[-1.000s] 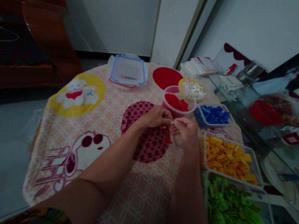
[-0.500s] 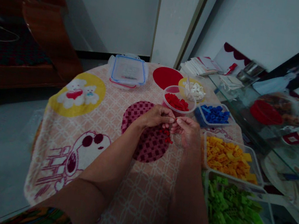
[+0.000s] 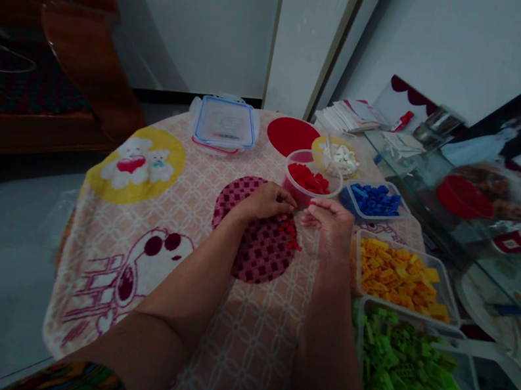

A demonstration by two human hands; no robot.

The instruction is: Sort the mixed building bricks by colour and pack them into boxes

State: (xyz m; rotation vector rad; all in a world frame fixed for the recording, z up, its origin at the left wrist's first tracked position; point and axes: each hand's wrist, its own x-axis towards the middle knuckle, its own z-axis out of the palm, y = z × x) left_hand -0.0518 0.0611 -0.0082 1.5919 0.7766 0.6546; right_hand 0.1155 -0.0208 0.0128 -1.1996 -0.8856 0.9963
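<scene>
My left hand (image 3: 270, 202) rests over the dark-red checked circle of the tablecloth, its fingers curled down beside small red pieces (image 3: 290, 230). Whatever those fingers may hold is hidden. Just in front of the round tub's near side is my right hand (image 3: 331, 219), its thumb and fingers drawn together and pointing left. Anything between them is too small to make out. The clear round tub (image 3: 287, 185) holds red building bricks (image 3: 309, 178). A gap separates the two hands.
To the right stand boxes of blue bricks (image 3: 373, 200), yellow bricks (image 3: 396, 278) and green bricks (image 3: 405, 362). White pieces (image 3: 344, 160) lie behind the tub. Lids with a blue rim (image 3: 226, 123) are stacked at the back left. A cluttered glass shelf (image 3: 458, 238) borders the right side.
My hands, together at a small red piece before, have moved apart. The left has shifted slightly left and down toward the red pieces; the right has moved slightly right and up.
</scene>
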